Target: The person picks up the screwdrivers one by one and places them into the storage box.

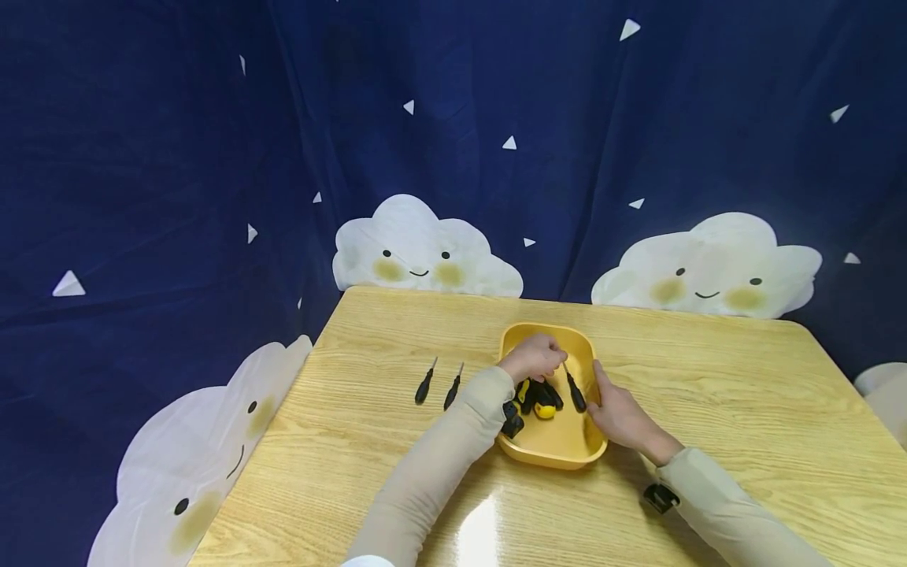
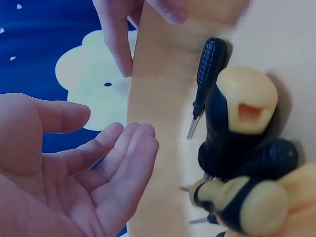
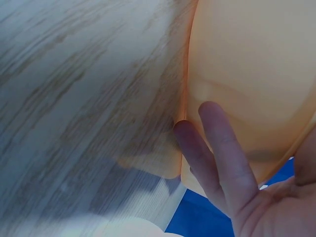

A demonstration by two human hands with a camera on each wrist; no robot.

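Note:
A yellow tray (image 1: 553, 459) holds several screwdrivers. My left hand (image 1: 534, 357) reaches over its far left part, fingers loosely bent and thumb apart. Right by those fingertips is the tip of a slim black screwdriver (image 2: 210, 74), which lies along the tray floor. In the left wrist view a gap shows between that hand and the screwdriver. A stubby black-and-yellow handle (image 2: 247, 98) and another yellow-and-black handle (image 2: 261, 207) lie beside it, partly overlapping. My right hand (image 1: 623, 413) holds the tray's right wall, fingers (image 3: 227, 163) along the outside and thumb over the rim.
Two slim black screwdrivers (image 1: 423, 390) (image 1: 452, 391) lie side by side on the wooden table (image 1: 368, 331), left of the tray. A small black camera (image 1: 661, 498) is strapped at the right wrist. Behind the table hangs a dark blue curtain (image 1: 453, 118) with clouds.

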